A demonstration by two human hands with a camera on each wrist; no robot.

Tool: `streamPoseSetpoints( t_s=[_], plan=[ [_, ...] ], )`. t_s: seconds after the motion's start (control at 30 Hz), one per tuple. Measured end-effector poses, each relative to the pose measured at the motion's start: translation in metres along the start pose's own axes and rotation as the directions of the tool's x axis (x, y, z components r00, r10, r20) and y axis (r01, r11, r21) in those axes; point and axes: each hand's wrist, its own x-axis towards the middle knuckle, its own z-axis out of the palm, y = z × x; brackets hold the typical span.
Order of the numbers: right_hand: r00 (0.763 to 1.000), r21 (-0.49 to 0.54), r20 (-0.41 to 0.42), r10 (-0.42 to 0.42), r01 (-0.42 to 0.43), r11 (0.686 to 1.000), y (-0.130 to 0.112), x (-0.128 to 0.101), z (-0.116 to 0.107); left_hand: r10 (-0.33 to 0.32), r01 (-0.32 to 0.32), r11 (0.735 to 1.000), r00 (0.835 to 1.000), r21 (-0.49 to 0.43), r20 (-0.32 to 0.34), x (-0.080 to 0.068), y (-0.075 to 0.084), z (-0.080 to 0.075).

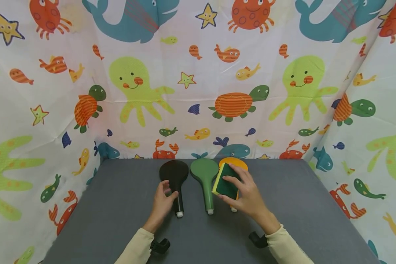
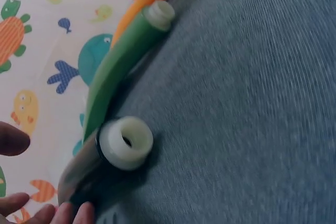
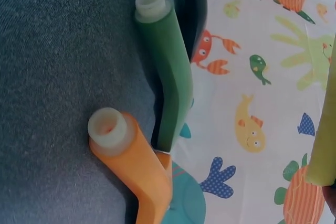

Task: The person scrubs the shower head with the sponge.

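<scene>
The right hand (image 1: 247, 196) and its sponge (image 1: 225, 180) cover most of the orange shower head (image 1: 233, 163), leaving just the top rim and the handle tip showing in the head view. On the left wrist view the left hand (image 2: 31, 211) is only fingertips cut off at the frame's edge, and the grey tabletop (image 2: 252, 103) is smeared with blur. On the right wrist view the sponge is a yellow sliver at the right edge, and the black shower head (image 3: 193, 9) runs off the top.
</scene>
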Motion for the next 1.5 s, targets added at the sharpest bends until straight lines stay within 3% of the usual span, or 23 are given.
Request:
streamPoseSetpoints(
  t_s=[0.17, 0.37, 0.63, 0.83, 0.97, 1.07, 1.13, 1.27, 1.37, 1.5],
  plan=[
    [0.999, 0.001, 0.025, 0.034, -0.034, 0.999, -0.001, -0.002, 0.003, -0.060, 0.059, 0.993, 0.998, 0.098, 0.014, 0.001, -0.009, -0.001],
    [0.999, 0.004, 0.026, 0.033, -0.034, 0.999, -0.001, -0.004, 0.005, -0.096, 0.090, 0.986, 0.995, 0.139, 0.035, 0.002, -0.016, -0.001],
    [1.000, 0.002, 0.017, 0.024, -0.024, 1.000, 0.000, -0.005, 0.007, -0.081, 0.078, 0.973, 0.997, 0.218, 0.007, 0.009, -0.019, 0.005],
    [0.999, -0.004, 0.024, 0.044, -0.044, 0.999, -0.001, -0.006, 0.006, -0.096, 0.090, 0.974, 0.995, 0.207, 0.018, 0.012, -0.020, 0.006],
    [0.998, -0.006, 0.028, 0.049, -0.049, 0.999, -0.001, -0.005, 0.006, -0.136, 0.127, 0.979, 0.990, 0.160, 0.046, 0.012, -0.022, 0.005],
    [0.998, -0.003, 0.027, 0.049, -0.049, 0.999, -0.002, -0.005, 0.005, -0.187, 0.185, 0.982, 0.977, 0.027, 0.105, 0.010, -0.022, 0.002],
    [0.998, -0.002, 0.028, 0.050, -0.050, 0.999, -0.002, -0.005, 0.005, -0.226, 0.241, 0.966, 0.962, -0.093, 0.150, 0.009, -0.022, 0.001],
    [0.997, -0.009, 0.036, 0.069, -0.069, 0.998, -0.002, -0.006, 0.004, -0.280, 0.331, 0.901, 0.937, -0.281, 0.208, 0.010, -0.020, 0.000],
    [0.996, -0.017, 0.041, 0.080, -0.079, 0.997, -0.002, -0.007, 0.004, -0.277, 0.327, 0.900, 0.940, -0.289, 0.201, 0.011, -0.022, 0.000],
    [0.997, -0.019, 0.036, 0.070, -0.070, 0.997, -0.002, -0.007, 0.004, -0.237, 0.270, 0.939, 0.957, -0.211, 0.170, 0.010, -0.026, 0.000]
  ],
)
